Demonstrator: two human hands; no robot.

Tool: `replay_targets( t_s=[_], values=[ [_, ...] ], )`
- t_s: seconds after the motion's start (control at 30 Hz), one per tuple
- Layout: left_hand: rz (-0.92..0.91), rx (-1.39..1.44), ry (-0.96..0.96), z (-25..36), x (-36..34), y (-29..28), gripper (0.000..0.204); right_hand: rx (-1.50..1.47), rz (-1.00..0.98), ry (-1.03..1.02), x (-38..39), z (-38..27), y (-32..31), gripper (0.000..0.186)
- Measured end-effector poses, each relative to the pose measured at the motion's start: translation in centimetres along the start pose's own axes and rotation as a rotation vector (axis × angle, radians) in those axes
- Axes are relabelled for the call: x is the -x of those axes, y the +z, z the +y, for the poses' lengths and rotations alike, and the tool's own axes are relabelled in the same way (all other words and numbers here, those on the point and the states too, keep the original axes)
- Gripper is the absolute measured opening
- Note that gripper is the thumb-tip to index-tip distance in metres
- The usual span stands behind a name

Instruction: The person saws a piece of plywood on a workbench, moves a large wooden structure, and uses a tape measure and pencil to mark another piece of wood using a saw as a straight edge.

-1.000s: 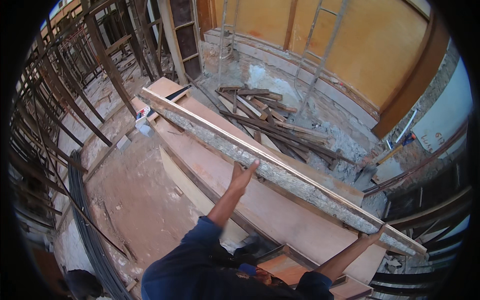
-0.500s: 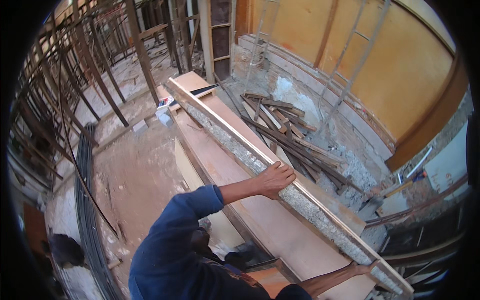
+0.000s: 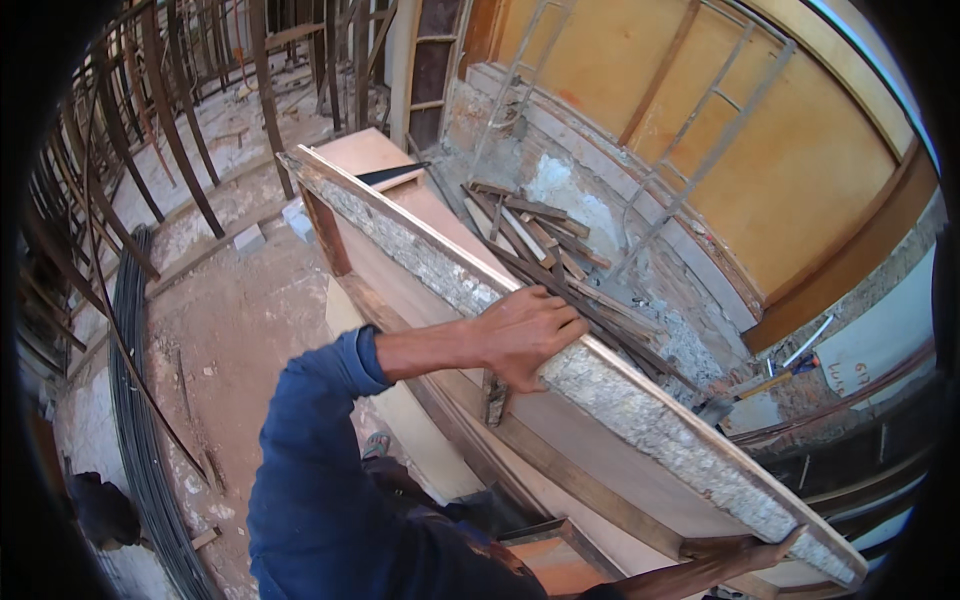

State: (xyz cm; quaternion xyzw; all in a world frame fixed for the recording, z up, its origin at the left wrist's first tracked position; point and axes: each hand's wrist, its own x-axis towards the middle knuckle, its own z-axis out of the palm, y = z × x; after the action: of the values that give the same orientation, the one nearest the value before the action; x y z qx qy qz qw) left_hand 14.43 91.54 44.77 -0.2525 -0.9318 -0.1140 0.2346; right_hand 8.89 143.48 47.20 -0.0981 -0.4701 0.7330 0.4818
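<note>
While the panel (image 3: 660, 430) was pinched midway by the left hand (image 3: 528, 335), the right hand (image 3: 768, 553) was partly hidden at the panel's right end, its grip unclear.

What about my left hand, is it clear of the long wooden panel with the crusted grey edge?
No, the left hand grips the wooden panel over its pale upper rim.

Clasping near centre with the left hand (image 3: 530, 338), fingers (image 3: 565, 322) bent, and left forearm (image 3: 428, 350) pointed toward 3 o'clock; holding at 4 o'clock with the right hand (image 3: 768, 552), right forearm (image 3: 690, 577) outstretched.
</note>
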Motion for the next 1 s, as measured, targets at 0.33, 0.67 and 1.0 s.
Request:
replay_targets(
  t_s=[0.33, 0.67, 1.0],
  values=[
    [0.214, 0.065, -0.205, -6.5, 21.2, -11.9, 0.067, -0.056, -0.355, -0.405, 12.6, -9.2, 12.5, 0.046],
    [0.745, -0.210, -0.521, -4.4, 45.0, -13.3, 0.068, -0.068, -0.562, -0.711, 35.6, -12.2, 23.4, 0.041],
    [0.816, -0.429, -1.026, 1.1, 60.7, -7.4, 0.078, -0.539, -0.976, -0.604, 61.0, -14.6, 29.5, 0.038]
  ],
)
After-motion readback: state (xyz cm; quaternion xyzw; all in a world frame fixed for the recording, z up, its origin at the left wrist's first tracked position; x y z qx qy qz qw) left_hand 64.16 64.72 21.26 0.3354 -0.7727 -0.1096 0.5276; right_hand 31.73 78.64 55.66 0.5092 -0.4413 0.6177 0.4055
